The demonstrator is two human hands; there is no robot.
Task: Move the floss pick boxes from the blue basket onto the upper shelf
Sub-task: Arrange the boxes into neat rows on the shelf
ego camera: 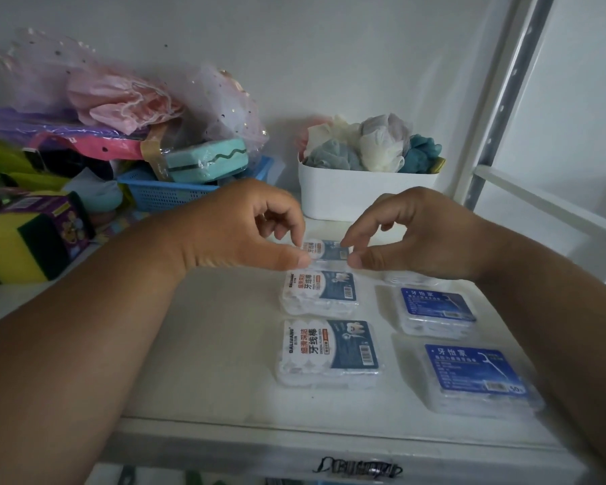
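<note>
A person stood facing a white shelf (203, 344), both bare arms stretched out over it. Between them, the left hand (245, 232) and the right hand (413, 239) pinched one small clear plastic floss pick box with a white and navy label (326, 252), thumb and fingertips on either end, holding it at the back of a row.

In front of it two more clear boxes with the same white and navy label lay flat on the shelf, the nearer box (329, 351) and the middle box (319, 294), one behind the other. To their right ran a second row of clear boxes with bright blue labels: a front blue box (476, 376) and a blue box behind it (434, 309). Something pale showed under the right wrist, possibly a third, though the hand hid it.

So at least four boxes were already set out, with a fifth being placed. A blue perforated plastic basket (168, 196) sat behind the left arm on the same shelf, piled with packaged sponges; whether floss boxes remained anywhere could not be seen.

A white tub of mesh bath puffs (364, 194) stood at the back wall.
</note>
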